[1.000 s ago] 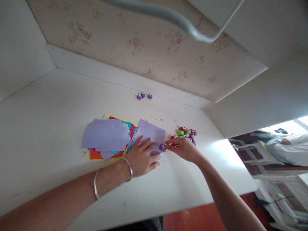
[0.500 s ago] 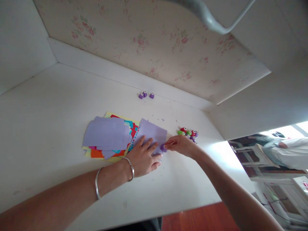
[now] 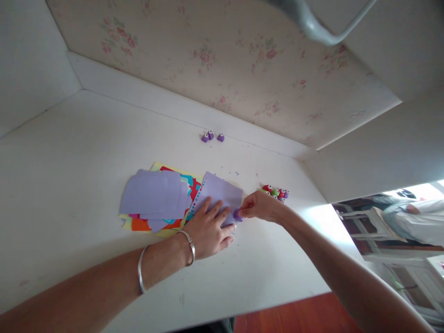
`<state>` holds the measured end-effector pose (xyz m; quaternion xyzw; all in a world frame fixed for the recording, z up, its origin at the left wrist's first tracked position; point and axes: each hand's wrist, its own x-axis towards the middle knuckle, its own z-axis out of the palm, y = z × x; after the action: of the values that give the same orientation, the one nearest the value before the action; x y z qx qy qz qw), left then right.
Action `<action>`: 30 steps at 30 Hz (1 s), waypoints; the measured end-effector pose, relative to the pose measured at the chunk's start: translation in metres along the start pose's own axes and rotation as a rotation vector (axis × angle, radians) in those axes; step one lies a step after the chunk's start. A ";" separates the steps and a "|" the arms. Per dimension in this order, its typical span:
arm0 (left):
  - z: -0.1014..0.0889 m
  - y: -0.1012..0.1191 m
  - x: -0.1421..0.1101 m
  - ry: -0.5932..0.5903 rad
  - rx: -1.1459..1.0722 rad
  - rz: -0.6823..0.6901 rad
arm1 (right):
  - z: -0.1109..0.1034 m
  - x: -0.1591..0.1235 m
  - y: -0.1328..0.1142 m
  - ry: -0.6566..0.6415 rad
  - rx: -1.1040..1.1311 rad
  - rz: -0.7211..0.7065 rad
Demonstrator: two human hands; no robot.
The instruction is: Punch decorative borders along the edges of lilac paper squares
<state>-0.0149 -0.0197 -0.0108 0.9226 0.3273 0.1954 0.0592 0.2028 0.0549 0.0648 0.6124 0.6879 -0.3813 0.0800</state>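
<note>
My left hand point(image 3: 210, 231) lies flat with fingers spread on a lavender sheet of paper point(image 3: 222, 192), pressing it to the table. Small shapes are punched along the sheet's left edge, and colours show through them. At the sheet's lower right edge, my right hand point(image 3: 258, 206) pinches a small purple paper punch point(image 3: 237, 215), partly hidden by the fingers. Left of the sheet, a stack of lavender paper point(image 3: 151, 194) rests on yellow, red, blue and orange sheets. Beyond my right hand sits a cluster of red, green and purple punches point(image 3: 279, 192), partly covered by it.
Three purple punches point(image 3: 210, 136) stand near the back edge of the white table point(image 3: 86, 138). Tiny paper bits are scattered around the sheet. A floral-papered wall panel point(image 3: 194, 55) rises behind, and a white side panel point(image 3: 367, 152) stands at the right.
The view has shifted slightly. My right hand stays pinched on the purple punch at the sheet's edge, and my left hand keeps pressing the sheet.
</note>
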 end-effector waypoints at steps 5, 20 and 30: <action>0.001 0.000 0.000 0.000 -0.004 -0.004 | -0.002 0.001 0.000 -0.020 -0.005 0.003; 0.001 0.000 0.001 0.004 -0.008 -0.002 | -0.006 0.001 -0.004 -0.043 -0.033 -0.007; -0.001 0.000 0.001 0.001 -0.021 -0.007 | -0.005 0.002 0.001 -0.049 -0.022 -0.038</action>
<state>-0.0146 -0.0190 -0.0094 0.9206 0.3285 0.1993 0.0695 0.2049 0.0596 0.0673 0.5887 0.7015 -0.3900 0.0963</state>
